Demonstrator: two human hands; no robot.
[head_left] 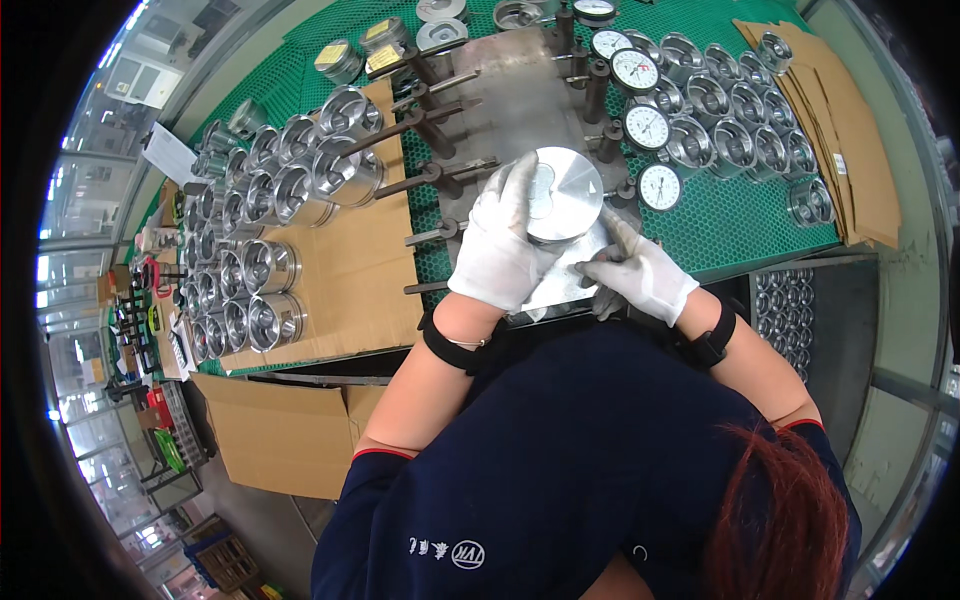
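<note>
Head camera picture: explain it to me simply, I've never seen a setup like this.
There is no machine arm here. One wide fisheye camera on the person's head looks down, so straight edges bend near the rim. The left hand and right hand are the person's own, in whitish gloves. The left hand holds a round silver metal part at its left side. The right hand is close to its lower right; whether it touches is unclear. Beyond them lies a flat metal plate, with round dial gauges along its right side. Silver cup-shaped parts stand in rows on cardboard at left, and more stand at right on the green mat.
</note>
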